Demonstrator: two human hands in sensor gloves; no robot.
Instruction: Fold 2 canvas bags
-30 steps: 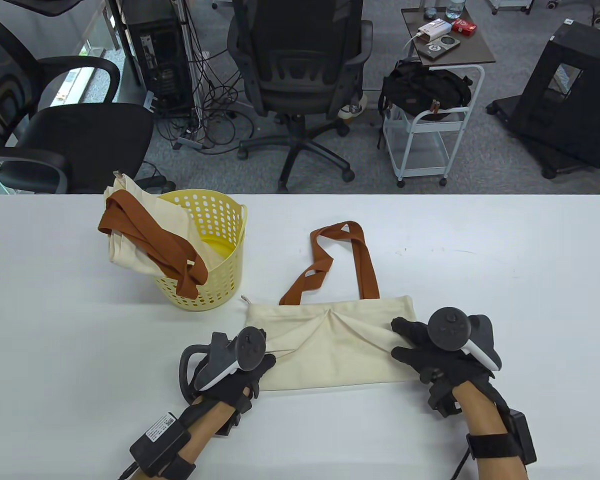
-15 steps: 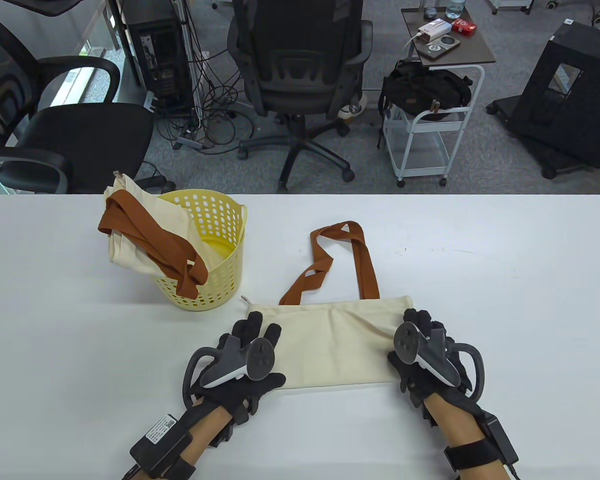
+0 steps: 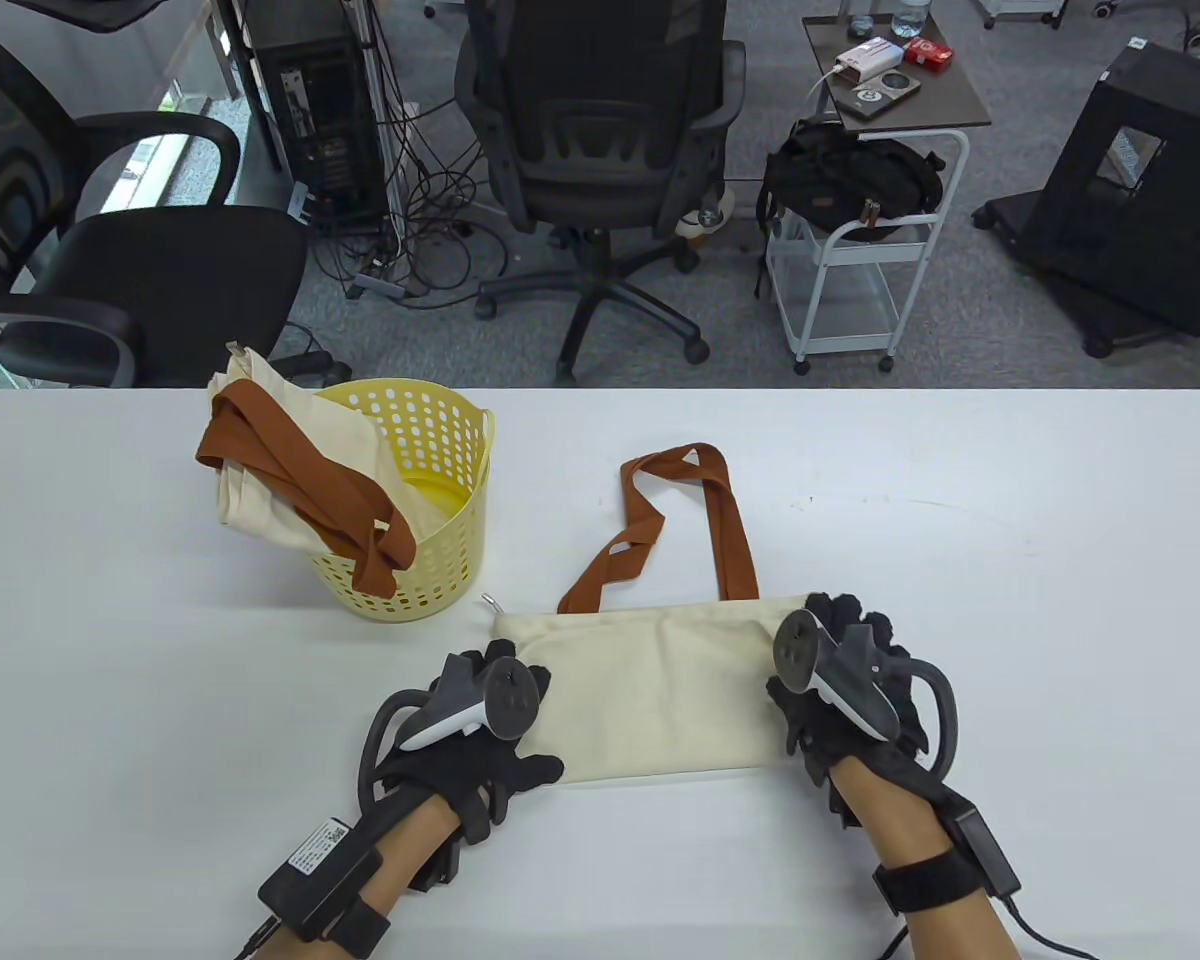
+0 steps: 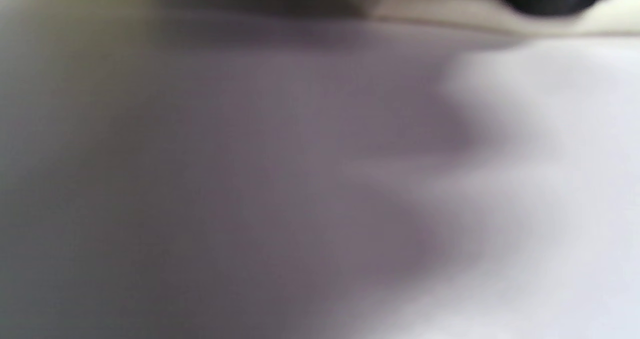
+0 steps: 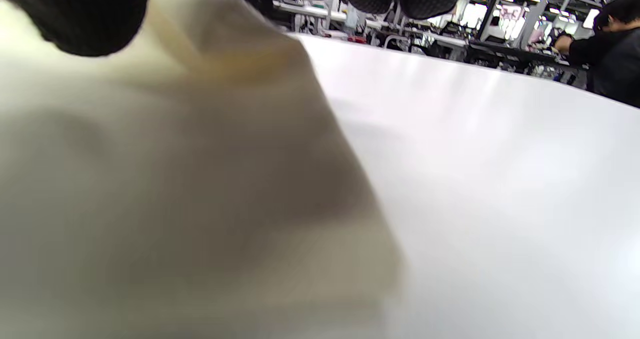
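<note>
— Table view: we see the left hand [image 3: 475, 740] palm down, fingers spread flat on the folded canvas bag [image 3: 650, 690] at the bench's [image 3: 1010, 600] near middle.
— And the right hand [image 3: 850, 690]?
— Pressing the bag's right edge; we can't tell whether its fingers curl.

grey carpet floor [image 3: 960, 330], black office chair [image 3: 600, 150] centre, another chair [image 3: 110, 270] left, white rolling cart [image 3: 860, 270] holding black backpack [image 3: 845, 180], pc tower [image 3: 315, 110], tangled cables [image 3: 430, 220]

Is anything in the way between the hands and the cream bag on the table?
No. Both gloved hands already rest on the cream canvas bag: the left hand at its left edge, the right hand at its right edge.
</note>
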